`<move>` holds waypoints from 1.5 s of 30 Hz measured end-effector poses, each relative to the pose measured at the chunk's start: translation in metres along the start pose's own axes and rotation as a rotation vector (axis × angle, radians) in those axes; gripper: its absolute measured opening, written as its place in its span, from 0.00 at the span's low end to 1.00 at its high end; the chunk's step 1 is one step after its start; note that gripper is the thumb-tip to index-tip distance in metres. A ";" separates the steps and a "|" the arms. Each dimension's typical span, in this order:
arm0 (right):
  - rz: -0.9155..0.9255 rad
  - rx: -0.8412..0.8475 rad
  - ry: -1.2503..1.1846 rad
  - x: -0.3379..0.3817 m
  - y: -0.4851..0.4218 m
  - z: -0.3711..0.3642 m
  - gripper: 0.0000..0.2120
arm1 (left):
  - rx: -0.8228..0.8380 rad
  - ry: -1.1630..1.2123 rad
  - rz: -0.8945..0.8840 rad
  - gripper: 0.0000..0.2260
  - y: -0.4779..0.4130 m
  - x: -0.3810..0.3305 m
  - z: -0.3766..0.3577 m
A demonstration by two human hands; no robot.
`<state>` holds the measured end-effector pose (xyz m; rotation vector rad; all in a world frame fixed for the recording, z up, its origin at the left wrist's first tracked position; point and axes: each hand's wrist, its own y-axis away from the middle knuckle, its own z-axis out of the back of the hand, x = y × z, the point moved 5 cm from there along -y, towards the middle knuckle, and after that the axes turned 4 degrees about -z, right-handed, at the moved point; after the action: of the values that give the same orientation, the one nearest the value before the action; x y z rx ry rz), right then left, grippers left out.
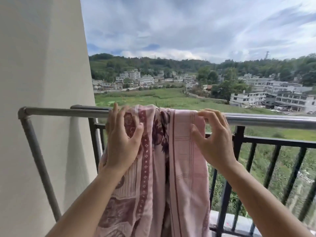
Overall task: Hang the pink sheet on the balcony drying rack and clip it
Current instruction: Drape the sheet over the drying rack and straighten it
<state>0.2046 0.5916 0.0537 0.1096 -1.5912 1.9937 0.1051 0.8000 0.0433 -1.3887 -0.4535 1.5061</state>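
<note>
The pink sheet (186,151), with dark red patterned borders, hangs bunched over the grey metal bar of the drying rack (68,111). It falls toward me in long folds. My left hand (122,142) lies flat on the sheet's left part, fingers straight up over the bar and thumb spread to the right. My right hand (213,139) is at the sheet's right edge on the bar. Its bent fingertips touch the cloth there and the thumb stands apart below. No clip is in view.
The rack's bar runs from a corner joint (22,112) by the white wall (42,65) to the right edge of view. Just behind it stands the black balcony railing (273,142). Beyond lie fields and houses far below.
</note>
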 end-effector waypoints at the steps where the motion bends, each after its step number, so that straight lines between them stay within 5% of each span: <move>1: -0.019 -0.012 -0.017 -0.001 0.015 -0.005 0.22 | 0.009 0.037 0.118 0.33 0.018 0.014 0.001; 4: -0.238 0.030 -0.117 -0.006 0.049 -0.026 0.35 | 0.168 0.150 0.338 0.46 0.056 0.045 -0.011; 6: -0.392 0.073 -0.197 -0.005 0.065 -0.037 0.38 | 0.291 0.204 0.348 0.41 0.067 0.049 -0.019; 10: -0.477 0.278 -0.067 0.001 0.060 -0.046 0.18 | 0.381 0.105 0.217 0.14 0.055 0.040 -0.018; 14: -0.403 0.326 -0.147 0.018 0.028 -0.018 0.07 | 0.349 0.064 0.019 0.06 0.022 0.024 0.008; 18: -0.405 0.219 -0.462 0.032 -0.028 0.016 0.12 | 0.139 0.195 -0.085 0.10 -0.038 -0.013 0.044; 22: -0.534 0.150 -0.356 0.004 -0.106 0.012 0.10 | 0.148 0.185 0.101 0.12 -0.112 -0.033 0.022; 27: -0.559 -0.301 -0.188 -0.025 -0.161 0.064 0.15 | 0.034 0.298 0.190 0.16 -0.194 -0.010 0.018; 29: -0.538 -0.114 0.034 -0.037 -0.157 0.067 0.11 | 0.170 0.260 0.204 0.20 -0.193 0.000 0.009; 32: -0.638 0.538 0.562 -0.065 -0.124 0.048 0.17 | 0.645 -0.297 0.258 0.29 -0.161 0.026 -0.021; 35: -0.667 0.736 0.733 -0.079 -0.100 0.047 0.16 | 0.877 -0.472 0.383 0.23 -0.129 0.048 -0.032; 40: -0.577 0.447 0.427 -0.071 -0.092 0.060 0.18 | 0.582 -0.534 0.118 0.13 -0.133 0.029 -0.028; 45: -0.361 0.053 0.298 -0.055 -0.061 0.084 0.08 | 0.370 -0.201 -0.249 0.09 -0.085 -0.041 -0.038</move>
<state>0.2556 0.5004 0.1079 0.1061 -1.2322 1.6828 0.1674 0.7901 0.1231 -0.8662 -0.4279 1.4419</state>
